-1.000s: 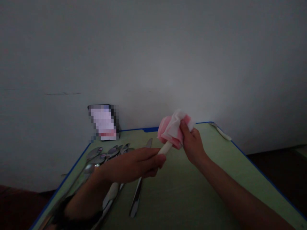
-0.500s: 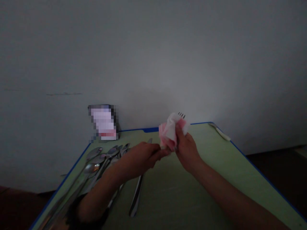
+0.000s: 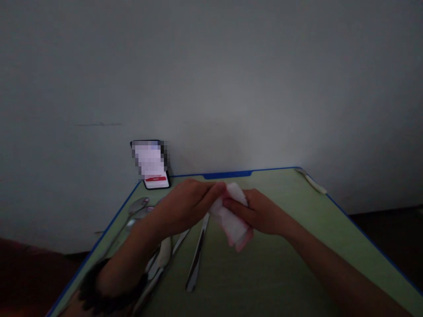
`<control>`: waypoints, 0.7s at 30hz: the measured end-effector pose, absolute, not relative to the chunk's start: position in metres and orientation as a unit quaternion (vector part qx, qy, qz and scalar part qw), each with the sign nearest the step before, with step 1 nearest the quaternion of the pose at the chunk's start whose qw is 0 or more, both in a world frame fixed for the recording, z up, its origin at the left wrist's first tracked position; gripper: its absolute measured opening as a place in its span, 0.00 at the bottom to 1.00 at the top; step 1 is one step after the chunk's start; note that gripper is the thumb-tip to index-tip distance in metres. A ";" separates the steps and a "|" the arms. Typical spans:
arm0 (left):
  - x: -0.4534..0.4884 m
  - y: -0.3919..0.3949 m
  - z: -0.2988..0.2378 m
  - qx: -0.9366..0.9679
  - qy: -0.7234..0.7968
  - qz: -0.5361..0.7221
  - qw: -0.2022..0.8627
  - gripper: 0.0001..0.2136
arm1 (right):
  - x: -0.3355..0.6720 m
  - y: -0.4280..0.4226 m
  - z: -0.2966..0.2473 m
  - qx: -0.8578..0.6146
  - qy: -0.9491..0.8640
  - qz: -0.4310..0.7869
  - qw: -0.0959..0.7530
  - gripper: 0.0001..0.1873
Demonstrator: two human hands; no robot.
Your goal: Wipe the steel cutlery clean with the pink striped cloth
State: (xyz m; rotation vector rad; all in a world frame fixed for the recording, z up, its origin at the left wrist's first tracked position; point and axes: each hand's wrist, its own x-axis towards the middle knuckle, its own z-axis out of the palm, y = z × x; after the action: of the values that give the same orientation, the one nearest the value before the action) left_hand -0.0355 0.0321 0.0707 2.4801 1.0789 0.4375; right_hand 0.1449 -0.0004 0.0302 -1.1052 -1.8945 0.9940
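While the left hand (image 3: 191,203) pinches the far-left end of the pink-and-white cloth (image 3: 235,226) and the right hand (image 3: 264,213) clasps its middle, the cloth lies between them above the counter (image 3: 267,275), long axis slanting frontward from the back edge, neither hand clearly nearer

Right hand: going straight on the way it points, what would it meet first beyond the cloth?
Probably the left hand: the right hand points across the pink-and-white cloth toward it, though depth between them is unclear.
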 end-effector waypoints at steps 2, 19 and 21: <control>-0.038 0.033 0.071 0.882 0.385 0.157 0.221 0.23 | 0.150 -0.001 0.036 -0.423 -0.753 0.397 0.310 0.18; -0.069 0.057 0.073 0.855 0.449 0.182 0.185 0.20 | 0.200 0.003 0.061 -0.397 -0.813 0.398 0.149 0.18; -0.079 0.063 0.075 0.838 0.483 0.195 0.163 0.22 | 0.202 0.006 0.055 -0.413 -0.819 0.384 0.103 0.17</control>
State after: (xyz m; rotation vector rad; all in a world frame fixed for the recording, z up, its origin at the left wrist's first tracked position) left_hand -0.0795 0.0630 0.0749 2.3893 1.3767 0.5571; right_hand 0.2020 0.0056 0.0552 -1.2191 -2.4176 1.1336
